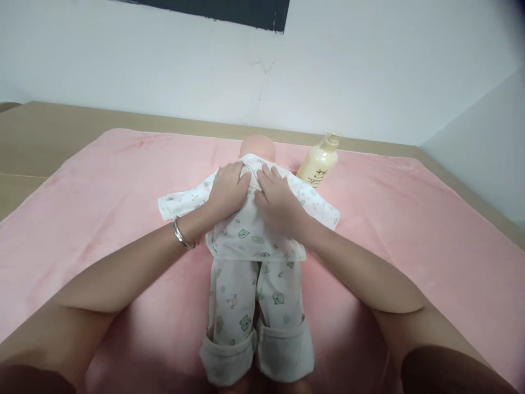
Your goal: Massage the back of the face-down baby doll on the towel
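A baby doll (258, 146) lies on a pink blanket, its bald head toward the wall. It wears a white printed top (250, 235) with both sleeves spread out to the sides, and matching trousers (279, 295) with the cuffs rolled up. My left hand (229, 191) rests on the upper left of the top, its fingers extended near the collar. On the upper right of the top lies my right hand (279, 200), fingers spread. Neither hand grips anything.
A cream pump bottle (319, 164) leans on the blanket (135, 219) to the right of the doll's head. The wooden table edge (164, 117) runs along a white wall with a dark panel above.
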The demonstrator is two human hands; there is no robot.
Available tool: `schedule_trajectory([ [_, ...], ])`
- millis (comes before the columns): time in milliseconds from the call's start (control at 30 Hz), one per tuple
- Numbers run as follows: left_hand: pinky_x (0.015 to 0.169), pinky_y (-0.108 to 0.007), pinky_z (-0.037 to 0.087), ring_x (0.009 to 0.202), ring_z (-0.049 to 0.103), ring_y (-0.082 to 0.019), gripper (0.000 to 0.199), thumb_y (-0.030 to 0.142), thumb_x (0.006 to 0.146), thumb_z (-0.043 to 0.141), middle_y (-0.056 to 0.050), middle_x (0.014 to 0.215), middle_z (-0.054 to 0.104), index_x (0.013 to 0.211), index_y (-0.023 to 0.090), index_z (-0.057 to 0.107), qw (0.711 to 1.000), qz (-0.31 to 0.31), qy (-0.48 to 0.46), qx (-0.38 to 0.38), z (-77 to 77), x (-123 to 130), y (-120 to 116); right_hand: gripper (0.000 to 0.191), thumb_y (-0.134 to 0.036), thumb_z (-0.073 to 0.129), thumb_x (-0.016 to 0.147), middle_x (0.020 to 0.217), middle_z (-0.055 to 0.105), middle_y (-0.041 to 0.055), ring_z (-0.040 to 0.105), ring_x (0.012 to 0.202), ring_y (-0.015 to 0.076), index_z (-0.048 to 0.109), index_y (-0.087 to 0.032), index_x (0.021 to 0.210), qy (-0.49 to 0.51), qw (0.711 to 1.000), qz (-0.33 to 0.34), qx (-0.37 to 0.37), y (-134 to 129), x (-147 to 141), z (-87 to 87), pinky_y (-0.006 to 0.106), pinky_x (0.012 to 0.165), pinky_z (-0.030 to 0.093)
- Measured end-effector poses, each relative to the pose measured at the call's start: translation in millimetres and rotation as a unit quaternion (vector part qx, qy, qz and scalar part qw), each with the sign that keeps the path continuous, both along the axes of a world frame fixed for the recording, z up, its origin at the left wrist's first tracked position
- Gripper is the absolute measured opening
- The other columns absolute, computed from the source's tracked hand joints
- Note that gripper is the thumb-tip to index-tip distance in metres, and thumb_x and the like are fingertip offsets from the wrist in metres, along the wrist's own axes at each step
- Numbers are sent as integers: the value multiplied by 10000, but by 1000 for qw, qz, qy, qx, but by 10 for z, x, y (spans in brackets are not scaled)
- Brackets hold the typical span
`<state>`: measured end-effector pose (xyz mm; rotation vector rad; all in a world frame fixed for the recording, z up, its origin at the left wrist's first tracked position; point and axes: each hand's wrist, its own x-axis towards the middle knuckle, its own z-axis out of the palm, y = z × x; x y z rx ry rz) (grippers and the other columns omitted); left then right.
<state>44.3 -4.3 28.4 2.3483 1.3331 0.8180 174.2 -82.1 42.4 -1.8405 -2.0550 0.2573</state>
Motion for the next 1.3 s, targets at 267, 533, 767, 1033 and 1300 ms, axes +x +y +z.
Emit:
schedule_trajectory([
  [267,1228,-516,356,1401,485,-320,469,258,964,358,-200,1449,575,1345,73,559,998,-25,26,53,-55,48,-183,588,-330,273,1002,1557,480,227,396,1497,357,492,-15,1447,6,996,-67,60,342,221,-134,581,1247,297],
  [533,1116,-448,477,1204,628,-294,401,373,947,396,-128,1235,719,1098,147,691,997,16,-41,-61,13,5,96,606,-261,285,1013,1565,444,280,464,1435,431,399,3,1546,-125,990,-23,63,-106,-37,-17,587,1087,476],
  [767,1214,-469,389,1363,544,-299,525,371,949,392,-147,1442,619,1344,108,616,998,23,-33,-48,-41,21,51,676,-398,271,1045,1626,377,230,304,1553,353,363,34,1556,-34,997,-46,45,277,180,-87,501,1287,251],
  [1033,1188,-501,428,1328,560,-301,500,324,990,307,-167,1389,635,1335,105,594,1000,0,14,15,-65,-5,-9,720,-441,376,997,1647,341,223,261,1569,350,366,8,1560,4,1000,-17,10,334,269,-57,521,1296,214],
  [1300,1304,-501,277,1520,380,-272,551,152,961,251,-185,1550,505,1443,20,483,985,-99,117,76,51,18,-311,633,-299,299,1012,1592,410,267,367,1511,387,386,66,1521,-71,997,8,0,233,205,52,532,1248,313],
])
